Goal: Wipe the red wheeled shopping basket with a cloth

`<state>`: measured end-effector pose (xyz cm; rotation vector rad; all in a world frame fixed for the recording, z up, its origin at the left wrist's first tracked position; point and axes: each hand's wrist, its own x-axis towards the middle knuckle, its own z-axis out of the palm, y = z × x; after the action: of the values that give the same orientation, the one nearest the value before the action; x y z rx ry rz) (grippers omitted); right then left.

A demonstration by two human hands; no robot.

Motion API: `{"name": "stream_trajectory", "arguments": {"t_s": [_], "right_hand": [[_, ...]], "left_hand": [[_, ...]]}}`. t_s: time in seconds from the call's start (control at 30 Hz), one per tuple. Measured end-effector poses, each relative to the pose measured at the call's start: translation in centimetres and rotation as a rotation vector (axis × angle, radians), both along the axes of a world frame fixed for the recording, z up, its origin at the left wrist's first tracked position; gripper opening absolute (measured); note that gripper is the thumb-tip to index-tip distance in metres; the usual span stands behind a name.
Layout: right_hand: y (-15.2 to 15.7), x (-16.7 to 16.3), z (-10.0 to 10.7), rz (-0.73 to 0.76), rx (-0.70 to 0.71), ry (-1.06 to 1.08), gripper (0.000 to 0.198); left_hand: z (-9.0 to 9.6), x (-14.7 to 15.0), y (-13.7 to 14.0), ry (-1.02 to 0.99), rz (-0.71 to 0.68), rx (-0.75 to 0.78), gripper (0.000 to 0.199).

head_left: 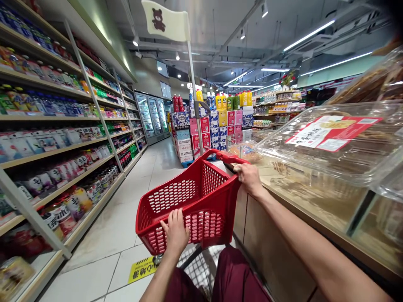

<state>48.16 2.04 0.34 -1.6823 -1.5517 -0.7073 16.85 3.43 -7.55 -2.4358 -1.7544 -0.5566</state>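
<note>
In front of me is a red plastic shopping cart (201, 184) with perforated walls, turned sideways so its front points left. My left hand (176, 231) grips the near side wall, its fingers at the upper rim. Closed around the corner at the right end of the red handle is my right hand (248, 176), with the arm stretched along the counter edge. No goods show in the visible part of the basket. A pole with a cream flag (166, 21) bearing a brown bear rises behind the cart.
Drink shelves (56, 147) line the left. On the right a display counter (308, 205) holds clear food packs (333, 134), close beside the cart. Stacked drink cartons (214, 130) stand ahead, with glass-door fridges (153, 113) farther back. A yellow floor sign (141, 269) lies on the tiles.
</note>
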Motion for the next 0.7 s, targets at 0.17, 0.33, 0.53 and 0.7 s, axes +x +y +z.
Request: {"name": "stream_trajectory", "arguments": {"t_s": [0.17,0.33,0.53,0.7], "right_hand": [[0.5,-3.2,-1.5,0.090,-0.075,-0.038,0.026],[0.3,-4.3,-1.7,0.229,-0.116,-0.083,0.027],[0.5,-2.5,-0.9,-0.025,-0.030,0.061,0.026],[1.2,-8.4,-3.8,0.316,-0.154,-0.188,0.028]], "left_hand": [[0.0,0.3,-0.3,0.029,-0.008,0.000,0.063],[0.2,0.0,-0.3,0.073,-0.004,-0.015,0.065],[-0.4,0.2,-0.2,0.057,-0.001,0.021,0.067],[-0.4,0.0,-0.1,0.067,-0.008,0.011,0.067]]}}
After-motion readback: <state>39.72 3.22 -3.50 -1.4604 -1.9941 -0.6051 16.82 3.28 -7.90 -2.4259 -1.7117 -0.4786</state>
